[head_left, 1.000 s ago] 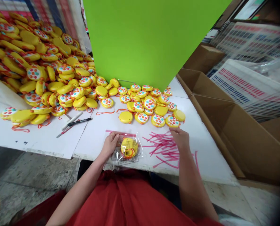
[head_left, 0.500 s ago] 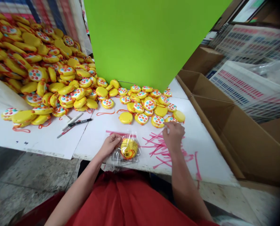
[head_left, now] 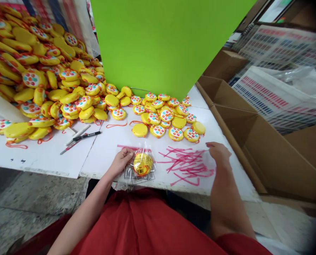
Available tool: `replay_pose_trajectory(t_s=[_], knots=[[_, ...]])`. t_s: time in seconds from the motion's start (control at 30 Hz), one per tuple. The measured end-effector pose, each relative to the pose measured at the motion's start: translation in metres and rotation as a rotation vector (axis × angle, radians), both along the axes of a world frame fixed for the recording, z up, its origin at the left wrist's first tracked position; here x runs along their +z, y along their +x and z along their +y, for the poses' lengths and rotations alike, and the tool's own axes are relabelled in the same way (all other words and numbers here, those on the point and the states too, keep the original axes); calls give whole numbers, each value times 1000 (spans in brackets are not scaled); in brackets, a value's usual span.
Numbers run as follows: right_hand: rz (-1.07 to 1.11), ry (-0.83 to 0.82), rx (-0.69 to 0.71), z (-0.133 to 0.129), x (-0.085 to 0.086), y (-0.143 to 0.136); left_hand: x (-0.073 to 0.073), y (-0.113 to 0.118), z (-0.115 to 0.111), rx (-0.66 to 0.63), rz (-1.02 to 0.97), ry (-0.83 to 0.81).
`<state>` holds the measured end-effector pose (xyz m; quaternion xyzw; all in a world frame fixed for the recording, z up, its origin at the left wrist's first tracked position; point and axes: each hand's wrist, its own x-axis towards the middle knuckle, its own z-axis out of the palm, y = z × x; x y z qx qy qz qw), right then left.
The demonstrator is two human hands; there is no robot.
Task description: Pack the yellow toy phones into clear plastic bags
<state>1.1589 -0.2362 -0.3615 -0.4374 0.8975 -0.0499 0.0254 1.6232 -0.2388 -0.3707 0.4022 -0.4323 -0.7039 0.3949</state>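
A clear plastic bag (head_left: 150, 153) lies flat near the front edge of the table, a yellow toy (head_left: 142, 163) with an orange cord inside it. Printing and a barcode show on the bag. My left hand (head_left: 123, 160) pinches the bag's upper left part, just below a pink strip (head_left: 135, 148). Right of the bag, thin pink strips (head_left: 186, 163) lie in a loose heap. My right hand (head_left: 219, 153) is beyond the heap's right end, fingers closed together; anything in them is too small or hidden to name.
Yellow toys with coloured dots (head_left: 165, 115) lie behind the strips; a large pile (head_left: 67, 74) spills from the left. Pens (head_left: 80, 136) lie on the left. A tall green panel (head_left: 168, 46) stands behind. Open cardboard boxes (head_left: 243, 141) and white crates (head_left: 269, 92) line the right.
My right hand has moved right, from beside the toys to past the strips' right end. A pink strip at the table's right front edge is no longer visible. My left hand keeps its pinch.
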Motion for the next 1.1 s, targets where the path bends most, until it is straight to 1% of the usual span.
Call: replay_pose_trajectory(t_s=[0.1,0.13,0.2,0.27,0.3,0.33,0.37,0.43,0.5,0.6,0.7,0.77,0.83,0.9,1.0,1.07,1.1], knots=[[-66,56,-37,16,-6,-12,1,0,0,-9,-6,0],[-83,49,-41,20,-9,-14,1,0,0,-8,-8,0],[-60,-49,-116,28,-13,-17,2,0,0,-3,-10,-4],[30,-225,-237,34,-16,-20,2,0,0,0,-10,-13],[68,-292,-275,38,-17,-23,1,1,0,-3,-8,-16],[78,-328,-285,41,-17,-25,1,1,0,-8,-8,-16],[54,-328,-274,45,-17,-28,0,1,0,-13,-10,-17],[-51,-272,-220,54,-14,-35,-1,2,0,-26,-22,-22],[-116,-275,-194,62,-11,-41,-2,3,-1,-33,-34,-37],[-111,-414,-214,71,-8,-44,-3,3,-2,-35,-31,-51],[-107,-530,-245,74,-11,-35,-1,3,-1,-21,-26,-36],[-95,-576,-247,71,-12,-19,0,2,0,-16,-14,-18],[-102,-609,-174,64,-10,10,0,2,0,-21,1,-1],[-186,-605,-4,52,-5,55,0,2,0,-24,4,8],[-453,-472,323,31,3,140,0,3,1,-26,-4,8],[-644,-378,498,17,6,192,0,4,1,-27,-11,1],[-745,-350,567,11,6,213,0,4,2,-26,-12,-4]])
